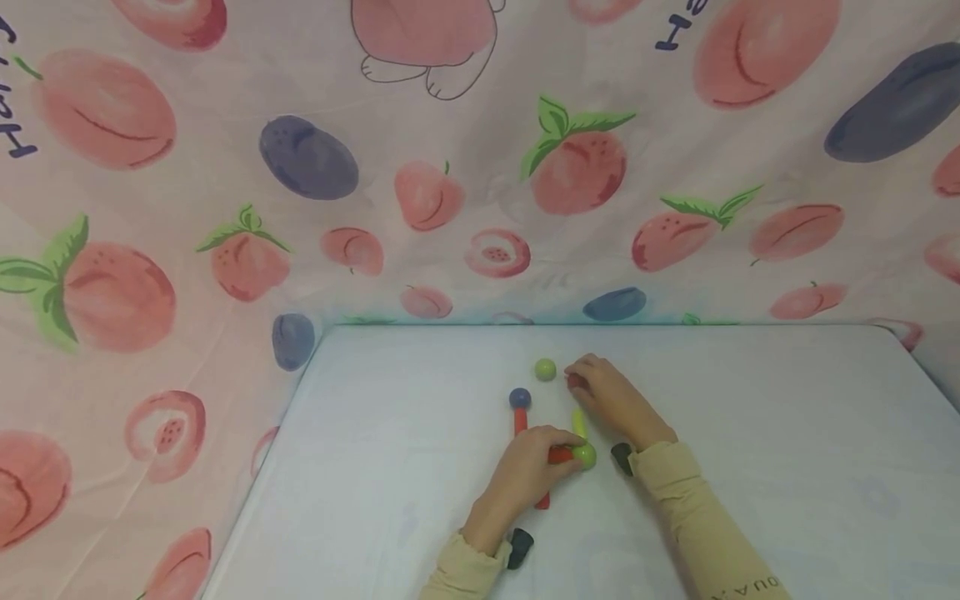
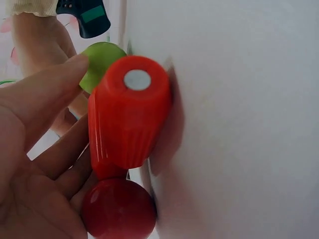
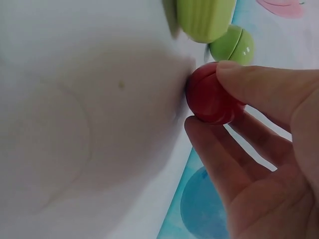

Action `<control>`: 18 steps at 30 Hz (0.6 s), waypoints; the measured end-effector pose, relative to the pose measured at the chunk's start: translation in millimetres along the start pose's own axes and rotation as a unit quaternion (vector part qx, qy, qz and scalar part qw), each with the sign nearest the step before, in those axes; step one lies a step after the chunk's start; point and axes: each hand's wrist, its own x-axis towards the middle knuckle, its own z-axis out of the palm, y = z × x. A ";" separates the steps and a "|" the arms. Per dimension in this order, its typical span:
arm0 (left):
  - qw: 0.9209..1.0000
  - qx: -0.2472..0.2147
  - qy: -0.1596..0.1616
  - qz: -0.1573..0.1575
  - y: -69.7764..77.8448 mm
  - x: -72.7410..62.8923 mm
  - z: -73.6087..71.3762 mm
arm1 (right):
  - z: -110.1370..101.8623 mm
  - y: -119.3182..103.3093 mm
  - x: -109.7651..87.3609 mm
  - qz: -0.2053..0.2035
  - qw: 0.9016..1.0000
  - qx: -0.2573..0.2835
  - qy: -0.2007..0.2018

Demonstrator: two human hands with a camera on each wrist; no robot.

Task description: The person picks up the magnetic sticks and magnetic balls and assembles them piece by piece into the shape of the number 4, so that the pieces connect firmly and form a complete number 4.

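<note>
My left hand [image 1: 525, 462] pinches a green ball [image 1: 584, 456] at the end of a red rod [image 1: 559, 455]. In the left wrist view, a red rod [image 2: 130, 114] with a pale disc in its end points at the camera, above a red ball [image 2: 119, 209] by the palm. Between thumb and fingertips, my right hand [image 1: 611, 400] holds another red ball [image 3: 210, 94] against the white surface. A yellow-green rod [image 1: 579, 422] runs from the held green ball toward it. Beyond my left hand, a blue ball [image 1: 520, 398] tops another red rod [image 1: 521, 419].
A second green ball [image 1: 545, 369] lies left of my right hand on the white tabletop [image 1: 405, 392]. Fruit-printed cloth [image 1: 450, 275] hangs behind the table's far edge. Dark wrist devices [image 1: 521, 548] sit by both sleeves.
</note>
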 end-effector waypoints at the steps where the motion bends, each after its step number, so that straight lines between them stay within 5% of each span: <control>1: 1.000 0.002 0.002 0.002 0.2 0.0 0.2 | -0.4 0.2 -0.3 -0.002 1.000 0.000 0.001; 18: 1.000 0.003 0.019 -0.017 1.7 1.3 3.0 | -3.2 0.3 -3.5 0.012 1.000 0.011 -0.002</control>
